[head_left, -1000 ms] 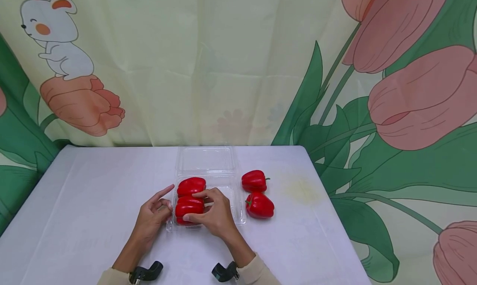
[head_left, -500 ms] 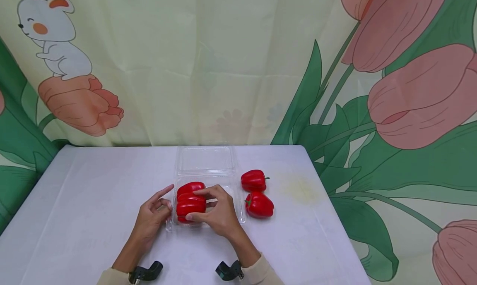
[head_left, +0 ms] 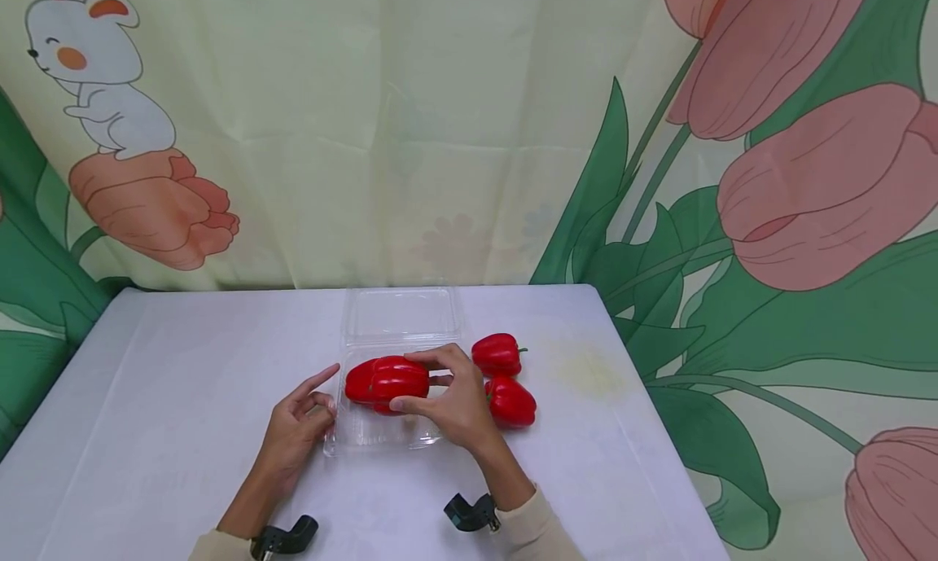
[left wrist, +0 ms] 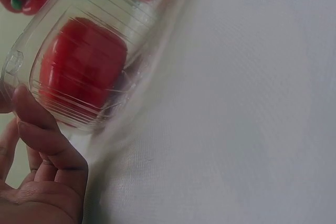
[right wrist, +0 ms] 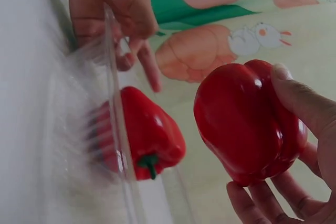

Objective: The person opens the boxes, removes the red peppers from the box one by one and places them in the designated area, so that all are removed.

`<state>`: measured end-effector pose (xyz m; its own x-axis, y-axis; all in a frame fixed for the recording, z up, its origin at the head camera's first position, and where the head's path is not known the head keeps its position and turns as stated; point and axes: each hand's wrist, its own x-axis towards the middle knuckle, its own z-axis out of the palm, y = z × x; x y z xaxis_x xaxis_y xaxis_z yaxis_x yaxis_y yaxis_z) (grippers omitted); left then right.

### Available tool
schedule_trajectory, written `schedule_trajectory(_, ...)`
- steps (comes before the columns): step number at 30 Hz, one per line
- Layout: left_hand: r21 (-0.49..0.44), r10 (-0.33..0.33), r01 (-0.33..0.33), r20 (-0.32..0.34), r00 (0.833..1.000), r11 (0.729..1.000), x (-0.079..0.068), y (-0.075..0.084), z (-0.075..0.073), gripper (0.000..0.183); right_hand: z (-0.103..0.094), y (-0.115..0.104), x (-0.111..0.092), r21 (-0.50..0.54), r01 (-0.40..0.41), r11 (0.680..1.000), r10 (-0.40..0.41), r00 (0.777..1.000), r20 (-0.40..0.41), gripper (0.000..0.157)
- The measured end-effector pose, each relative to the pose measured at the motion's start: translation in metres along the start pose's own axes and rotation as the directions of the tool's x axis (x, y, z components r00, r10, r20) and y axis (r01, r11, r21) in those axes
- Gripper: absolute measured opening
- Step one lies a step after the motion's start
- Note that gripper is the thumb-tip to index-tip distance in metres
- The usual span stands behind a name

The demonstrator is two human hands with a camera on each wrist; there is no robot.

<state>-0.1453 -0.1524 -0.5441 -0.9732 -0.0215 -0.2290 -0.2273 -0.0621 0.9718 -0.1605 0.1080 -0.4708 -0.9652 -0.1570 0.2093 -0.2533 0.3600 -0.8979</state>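
Note:
My right hand [head_left: 460, 394] grips a red bell pepper [head_left: 405, 378] between thumb and fingers, above the clear plastic clamshell box [head_left: 366, 439]. In the right wrist view, this held pepper [right wrist: 244, 119] is apart from the box wall. A second red bell pepper [head_left: 357, 382] lies in the left part of the box, partly hidden by the held one; its green stem [right wrist: 149, 164] shows in the right wrist view. My left hand [head_left: 295, 431] pinches the box's left rim near the front, index finger stretched out. The left wrist view shows these fingertips right at the rim [left wrist: 16, 61].
Two more red bell peppers stand to the right of the box, one behind [head_left: 496, 354] and one in front [head_left: 512, 401]. The box's lid [head_left: 401, 315] lies open toward the back edge of the white-covered table [head_left: 183, 382]. A printed curtain [head_left: 330, 138] hangs behind.
My right hand has lifted its bell pepper and carried it rightward and slightly back. The other bell pepper in the box has shifted toward the front. My left hand stays at the rim.

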Motion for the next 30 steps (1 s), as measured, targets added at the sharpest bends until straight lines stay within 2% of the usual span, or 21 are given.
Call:
schedule_trajectory(9, -0.007, -0.003, 0.003, -0.002, 1.000, 1.000, 0.000, -0.001, -0.001, 0.061, -0.032, 0.004, 0.012, 0.004, 0.003, 1.000, -0.002, 0.997, -0.072, 0.061)
schedule_trajectory(15, 0.003, -0.006, 0.006, -0.003, 1.000, 1.000, 0.000, 0.000, -0.001, 0.061, -0.056, 0.014, 0.013, 0.000, 0.002, 1.000, -0.002, 0.995, -0.101, 0.058)
schedule_trajectory(22, 0.019, -0.006, 0.006, -0.002, 1.000, 1.000, 0.000, 0.000, -0.001, 0.060, -0.081, 0.028, 0.009, -0.017, -0.054, 0.998, 0.051, 0.986, -0.157, 0.060)
schedule_trajectory(30, 0.020, 0.001, -0.002, 0.004, 1.000, 1.000, 0.000, -0.001, -0.001, 0.060, -0.107, 0.039, 0.011, -0.073, -0.078, 0.994, 0.060, 0.972, -0.229, 0.064)
